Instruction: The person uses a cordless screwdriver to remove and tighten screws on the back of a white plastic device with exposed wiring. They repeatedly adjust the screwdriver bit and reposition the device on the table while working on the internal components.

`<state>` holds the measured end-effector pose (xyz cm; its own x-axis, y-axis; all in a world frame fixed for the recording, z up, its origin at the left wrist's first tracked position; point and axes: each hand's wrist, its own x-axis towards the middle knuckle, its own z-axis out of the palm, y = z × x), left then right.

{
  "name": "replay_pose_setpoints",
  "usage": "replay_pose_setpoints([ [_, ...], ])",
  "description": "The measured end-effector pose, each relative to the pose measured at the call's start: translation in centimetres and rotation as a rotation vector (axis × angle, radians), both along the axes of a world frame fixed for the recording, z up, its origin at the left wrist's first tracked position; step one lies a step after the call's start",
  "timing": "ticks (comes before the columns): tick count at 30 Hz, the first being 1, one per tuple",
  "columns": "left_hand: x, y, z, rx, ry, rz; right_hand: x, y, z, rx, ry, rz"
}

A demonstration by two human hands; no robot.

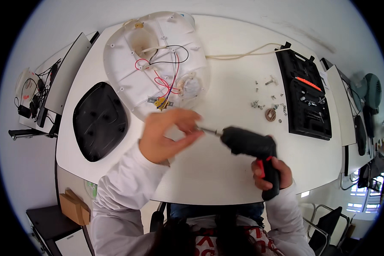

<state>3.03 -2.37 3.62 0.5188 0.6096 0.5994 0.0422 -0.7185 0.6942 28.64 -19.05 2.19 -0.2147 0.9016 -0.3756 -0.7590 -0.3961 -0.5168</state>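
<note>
A black electric screwdriver is being gripped by the right hand while its bit is being pinched, apparently steadied, by the left hand above the surface.

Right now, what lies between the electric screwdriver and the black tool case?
Head view: loose screws and a brown ring lie between the screwdriver and the case, on white table.

Matt black plastic screwdriver — shiny metal bit — smooth white table.
</note>
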Motion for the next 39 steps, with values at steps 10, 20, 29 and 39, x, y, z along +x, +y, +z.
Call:
replay_pose_setpoints([
  [10,-4.8,5.8,-1.0,0.141,-0.378,0.697,-8.6,1.5,1.3,0.334,-0.693,-0.238],
  [20,-3.7,5.4,-2.7,-0.680,-0.733,0.398,-10.4,3.6,1.0,0.324,-0.753,-0.258],
  [29,-3.7,5.4,-3.7,-0.613,-0.727,0.433,-10.6,3.7,0.7,0.311,-0.762,-0.270],
  [39,-3.6,5.3,-3.6,-0.604,-0.719,0.460,-10.7,3.5,0.5,0.329,-0.775,-0.256],
])
